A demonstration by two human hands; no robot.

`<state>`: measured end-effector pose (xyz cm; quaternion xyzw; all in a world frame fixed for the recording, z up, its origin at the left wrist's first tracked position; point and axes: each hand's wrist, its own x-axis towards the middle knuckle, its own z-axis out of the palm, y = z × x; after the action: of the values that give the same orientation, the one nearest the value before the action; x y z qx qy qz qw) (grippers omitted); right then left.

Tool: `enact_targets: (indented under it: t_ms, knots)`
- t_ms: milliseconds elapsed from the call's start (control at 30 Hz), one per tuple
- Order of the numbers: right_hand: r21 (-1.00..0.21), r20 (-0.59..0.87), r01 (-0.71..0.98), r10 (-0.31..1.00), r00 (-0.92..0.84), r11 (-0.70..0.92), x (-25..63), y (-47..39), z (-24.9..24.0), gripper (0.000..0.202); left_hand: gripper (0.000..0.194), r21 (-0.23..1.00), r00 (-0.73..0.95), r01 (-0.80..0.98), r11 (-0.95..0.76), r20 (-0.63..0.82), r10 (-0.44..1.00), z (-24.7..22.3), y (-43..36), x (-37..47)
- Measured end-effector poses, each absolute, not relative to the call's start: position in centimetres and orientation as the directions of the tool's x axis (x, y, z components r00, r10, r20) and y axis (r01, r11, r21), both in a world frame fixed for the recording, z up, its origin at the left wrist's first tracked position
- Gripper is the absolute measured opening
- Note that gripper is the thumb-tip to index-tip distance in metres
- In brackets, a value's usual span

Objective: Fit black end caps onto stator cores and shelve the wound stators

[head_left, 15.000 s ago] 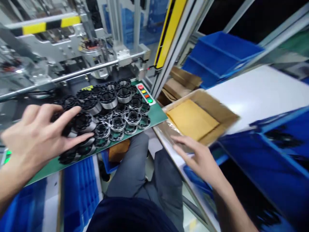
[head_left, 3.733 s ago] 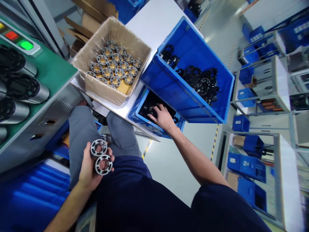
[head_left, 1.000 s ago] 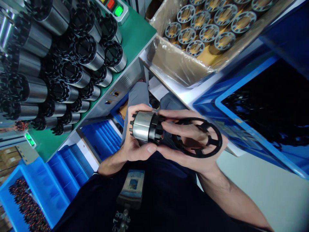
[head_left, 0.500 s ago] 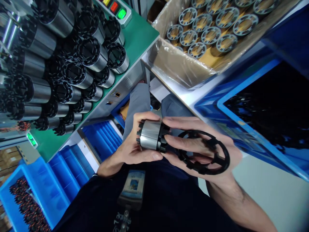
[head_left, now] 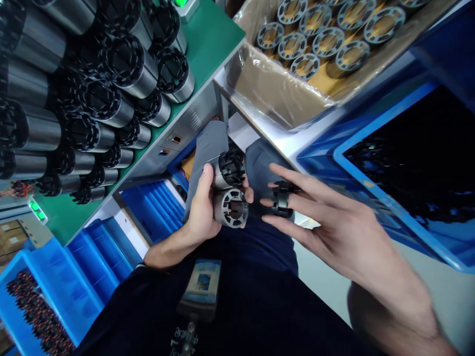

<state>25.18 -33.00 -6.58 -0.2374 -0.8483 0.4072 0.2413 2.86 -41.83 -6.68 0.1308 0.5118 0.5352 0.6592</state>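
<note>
My left hand (head_left: 202, 210) is closed around two metal stator cores, one above the other. The upper stator core (head_left: 230, 168) carries a black slotted plastic end cap, while the lower bare stator core (head_left: 223, 210) shows its grey toothed end. To their right, my right hand (head_left: 341, 222) has its fingers around a black plastic end cap (head_left: 282, 199), seen nearly edge-on and apart from the cores. Part of each core is covered by my left fingers and palm.
Several capped stator cores (head_left: 120, 101) crowd the green bench (head_left: 211, 37) at upper left. A plastic-lined carton (head_left: 270, 89) of bare cores stands at upper right. A blue bin (head_left: 393, 207) of black parts is at right; blue trays (head_left: 92, 267) lie at lower left.
The left hand now shows a bare core beside the capped one, their ends turned toward me. My right hand has drawn away to the right, with the black end cap turned edge-on.
</note>
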Motion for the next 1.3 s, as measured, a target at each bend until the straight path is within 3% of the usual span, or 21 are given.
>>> enact_targets:
  t_ms: [67, 167, 267, 333, 433, 600, 667, 733, 1000, 1100, 1233, 1300]
  knots:
    - [-0.815, 0.191, 0.242, 0.639, -0.745, 0.527, 26.4, -33.2, -6.6, 0.022, 0.08, 0.72, -0.142, -0.585, 0.373, -0.544, 0.827, -6.9, -42.1, 2.9]
    - [-0.909, 0.135, 0.214, 0.739, -0.66, 0.357, 27.1, -33.6, -6.5, 0.047, 0.068, 0.794, -0.312, -0.555, 0.247, -0.474, 0.824, -7.1, -42.3, 3.6]
    - [-0.948, 0.271, 0.017, 0.832, -0.483, 0.319, 25.6, -34.0, -6.3, 0.069, 0.071, 0.857, -0.436, -0.478, 0.192, -0.421, 0.795, -7.0, -42.1, 4.4]
    - [-0.914, 0.402, -0.091, 0.852, -0.337, 0.395, 23.6, -34.8, -6.6, 0.064, 0.071, 0.869, -0.493, -0.462, 0.178, -0.419, 0.762, -6.8, -41.8, 4.9]
    - [-0.898, 0.419, -0.23, 0.887, -0.193, 0.375, 19.8, -36.7, -7.7, 0.052, 0.072, 0.879, -0.588, -0.467, 0.096, -0.39, 0.708, -6.4, -41.4, 5.5]
    - [-0.895, 0.364, -0.369, 0.889, -0.279, 0.25, 16.1, -39.5, -10.4, 0.047, 0.102, 0.927, -0.617, -0.35, 0.133, -0.335, 0.712, -6.2, -41.0, 5.6]
    - [-0.905, 0.338, -0.37, 0.882, -0.328, 0.209, 16.1, -39.6, -10.7, 0.059, 0.105, 0.943, -0.635, -0.31, 0.122, -0.301, 0.712, -6.4, -41.1, 5.4]
    - [-0.926, 0.306, -0.336, 0.865, -0.396, 0.174, 16.6, -39.3, -10.5, 0.071, 0.104, 0.949, -0.666, -0.301, 0.096, -0.281, 0.691, -6.8, -41.2, 5.1]
    - [-0.95, 0.312, -0.149, 0.845, -0.434, 0.274, 17.3, -37.8, -9.0, 0.071, 0.121, 0.949, -0.593, -0.239, 0.204, -0.31, 0.743, -8.2, -42.0, 4.6]
    - [-0.938, 0.346, -0.138, 0.845, -0.408, 0.317, 17.3, -37.8, -8.7, 0.071, 0.117, 0.931, -0.645, -0.327, 0.16, -0.344, 0.683, -8.0, -42.0, 4.5]
    - [-0.939, 0.339, -0.098, 0.836, -0.431, 0.33, 17.8, -37.7, -7.9, 0.068, 0.095, 0.937, -0.774, -0.344, -0.064, -0.244, 0.584, -7.3, -41.7, 4.6]
    - [-0.94, 0.331, -0.076, 0.837, -0.436, 0.332, 18.1, -37.8, -7.5, 0.069, 0.09, 0.919, -0.772, -0.383, -0.093, -0.263, 0.579, -7.0, -41.6, 4.7]
